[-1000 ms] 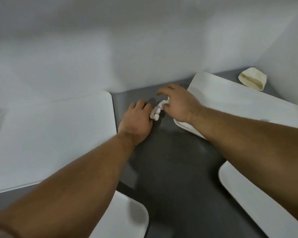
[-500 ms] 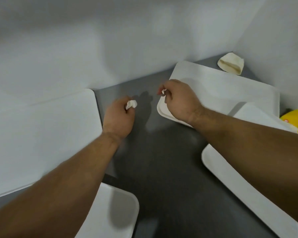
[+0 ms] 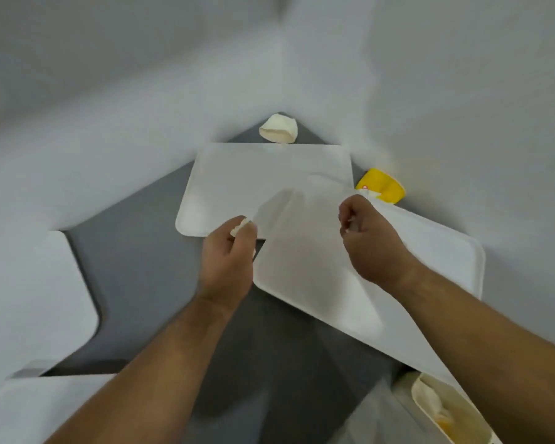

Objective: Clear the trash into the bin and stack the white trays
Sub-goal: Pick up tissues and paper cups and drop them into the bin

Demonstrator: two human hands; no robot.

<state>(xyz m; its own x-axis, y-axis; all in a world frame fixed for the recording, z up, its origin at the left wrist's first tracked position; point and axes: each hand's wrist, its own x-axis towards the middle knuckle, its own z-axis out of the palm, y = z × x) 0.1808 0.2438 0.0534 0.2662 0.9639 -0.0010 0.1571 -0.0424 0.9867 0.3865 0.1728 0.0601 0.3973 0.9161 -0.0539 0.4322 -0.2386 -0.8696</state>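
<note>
My left hand [image 3: 228, 257] is closed around a small white paper scrap [image 3: 240, 226] that pokes out at the fingertips. My right hand [image 3: 370, 241] is also closed, with a bit of white paper scrap [image 3: 350, 224] showing between its fingers. Both hands hover above a tilted white tray [image 3: 308, 277] whose far corner overlaps a second white tray [image 3: 263, 174] near the corner of the walls. Two more white trays lie on the left [image 3: 29, 290] and at the lower left [image 3: 45, 408].
A crumpled cream paper cup [image 3: 278, 129] lies in the far corner of the grey table [image 3: 135, 251]. A yellow wrapper [image 3: 383, 186] sits beside the right wall. At the lower right is a bin [image 3: 446, 411] holding cream and yellow trash. White walls close in both sides.
The view has swung right. Both hands, each holding a piece of the torn paper, have moved from the table gap to above the right-hand trays. The bin has come into view.
</note>
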